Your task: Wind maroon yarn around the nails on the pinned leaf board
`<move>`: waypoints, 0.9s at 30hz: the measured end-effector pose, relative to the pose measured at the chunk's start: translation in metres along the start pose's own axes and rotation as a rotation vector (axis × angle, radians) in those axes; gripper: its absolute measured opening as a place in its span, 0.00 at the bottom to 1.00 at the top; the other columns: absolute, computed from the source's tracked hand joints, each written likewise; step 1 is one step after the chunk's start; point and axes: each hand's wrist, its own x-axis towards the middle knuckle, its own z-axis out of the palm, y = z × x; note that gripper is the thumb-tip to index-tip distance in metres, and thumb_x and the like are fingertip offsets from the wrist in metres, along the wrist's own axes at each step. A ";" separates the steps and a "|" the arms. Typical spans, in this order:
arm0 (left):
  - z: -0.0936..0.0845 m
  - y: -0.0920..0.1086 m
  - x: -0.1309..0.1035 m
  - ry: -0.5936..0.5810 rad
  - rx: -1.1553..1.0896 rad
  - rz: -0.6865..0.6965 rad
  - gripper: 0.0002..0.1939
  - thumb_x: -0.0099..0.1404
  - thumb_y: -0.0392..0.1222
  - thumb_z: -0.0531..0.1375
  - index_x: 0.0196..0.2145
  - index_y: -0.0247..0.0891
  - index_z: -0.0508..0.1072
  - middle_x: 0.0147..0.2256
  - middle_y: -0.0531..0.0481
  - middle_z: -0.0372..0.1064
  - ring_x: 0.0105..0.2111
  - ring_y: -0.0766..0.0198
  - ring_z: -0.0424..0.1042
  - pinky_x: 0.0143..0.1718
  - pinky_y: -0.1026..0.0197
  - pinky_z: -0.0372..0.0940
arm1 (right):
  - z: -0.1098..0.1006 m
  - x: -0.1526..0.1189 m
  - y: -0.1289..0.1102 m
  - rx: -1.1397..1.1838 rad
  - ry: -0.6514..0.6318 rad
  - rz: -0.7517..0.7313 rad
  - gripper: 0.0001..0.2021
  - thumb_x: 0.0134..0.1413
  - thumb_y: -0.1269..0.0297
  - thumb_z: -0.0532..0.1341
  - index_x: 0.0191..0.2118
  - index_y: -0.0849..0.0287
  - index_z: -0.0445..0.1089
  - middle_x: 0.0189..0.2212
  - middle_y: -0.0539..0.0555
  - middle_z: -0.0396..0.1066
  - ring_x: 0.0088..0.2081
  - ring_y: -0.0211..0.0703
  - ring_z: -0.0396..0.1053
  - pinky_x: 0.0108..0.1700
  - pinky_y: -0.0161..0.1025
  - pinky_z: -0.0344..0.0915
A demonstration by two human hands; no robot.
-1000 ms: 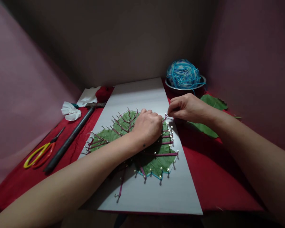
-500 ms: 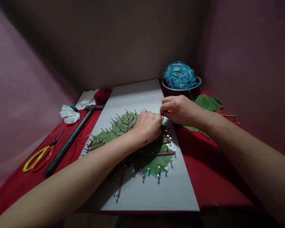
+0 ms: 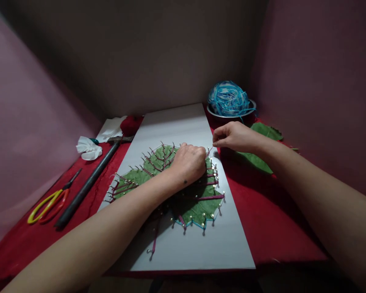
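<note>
A green leaf (image 3: 198, 207) lies on the white board (image 3: 222, 248), ringed by several nails. Purple thread (image 3: 210, 198) runs between nails across it, and blue thread (image 3: 198, 224) follows the near edge. My right hand (image 3: 233, 136) pinches a thin strand just off the board's right edge; the strand slants down to a nail (image 3: 208, 149) at the leaf's upper right. Closed into a fist, my left hand (image 3: 190, 160) rests over the leaf's upper right part. Its fingertips are hidden, so what they hold cannot be seen.
At the left, on the red cloth (image 3: 277, 228), lie scissors (image 3: 53, 201), a hammer (image 3: 90, 183), crumpled white tissue (image 3: 90, 148) and a red yarn ball (image 3: 130, 126). A metal bowl (image 3: 253, 106) holds blue yarn (image 3: 228, 98) behind the board. Another leaf (image 3: 259, 160) lies beneath my right forearm.
My right hand has drawn away to the right from my left hand, and a short strand now shows between them. My left hand has stayed nearly in place.
</note>
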 end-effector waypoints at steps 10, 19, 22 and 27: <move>0.006 -0.001 -0.002 0.047 0.012 0.051 0.15 0.63 0.32 0.48 0.30 0.33 0.74 0.28 0.39 0.73 0.34 0.53 0.71 0.38 0.54 0.58 | 0.020 0.022 -0.010 -0.191 0.054 0.118 0.10 0.47 0.68 0.60 0.34 0.61 0.78 0.32 0.59 0.76 0.34 0.45 0.69 0.32 0.37 0.57; 0.004 -0.001 -0.004 0.040 0.007 0.012 0.13 0.63 0.33 0.50 0.32 0.33 0.75 0.30 0.39 0.74 0.34 0.54 0.71 0.37 0.55 0.59 | 0.010 0.002 -0.027 -0.141 0.011 0.025 0.09 0.46 0.72 0.60 0.31 0.60 0.79 0.25 0.54 0.76 0.28 0.39 0.69 0.29 0.33 0.57; 0.004 -0.001 -0.004 0.040 -0.001 0.000 0.13 0.63 0.34 0.50 0.32 0.33 0.75 0.30 0.39 0.74 0.33 0.55 0.71 0.36 0.55 0.59 | 0.008 -0.005 -0.015 -0.133 0.016 -0.062 0.12 0.45 0.76 0.59 0.32 0.60 0.79 0.26 0.53 0.77 0.29 0.38 0.70 0.32 0.33 0.60; 0.004 -0.002 -0.004 0.044 -0.006 -0.005 0.13 0.62 0.33 0.50 0.33 0.33 0.75 0.31 0.39 0.74 0.33 0.55 0.71 0.36 0.56 0.59 | 0.013 -0.009 0.002 -0.223 -0.014 -0.144 0.14 0.49 0.73 0.58 0.38 0.55 0.79 0.33 0.53 0.78 0.34 0.40 0.72 0.36 0.34 0.60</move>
